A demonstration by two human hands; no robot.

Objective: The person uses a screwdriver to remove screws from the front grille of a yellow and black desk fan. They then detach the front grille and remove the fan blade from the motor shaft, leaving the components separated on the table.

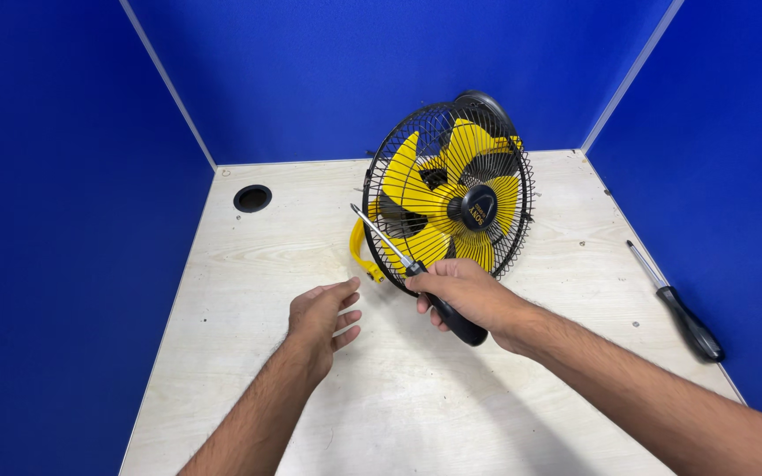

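Blue walls enclose the table (pixel 249 414). A screwdriver (pixel 416 271) is gripped by the right hand (pixel 465 295) beside the fan (pixel 448 196); the left hand (pixel 324 317) hovers open. Unsteadied, the fan could be tipped.

Right hand (pixel 469 295) grips screwdriver (pixel 416 275) at fan (pixel 448 194); left hand (pixel 324 317) open.

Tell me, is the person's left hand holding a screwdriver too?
No, the left hand hangs open and empty over the table, while the right hand grips the screwdriver beside the fan.
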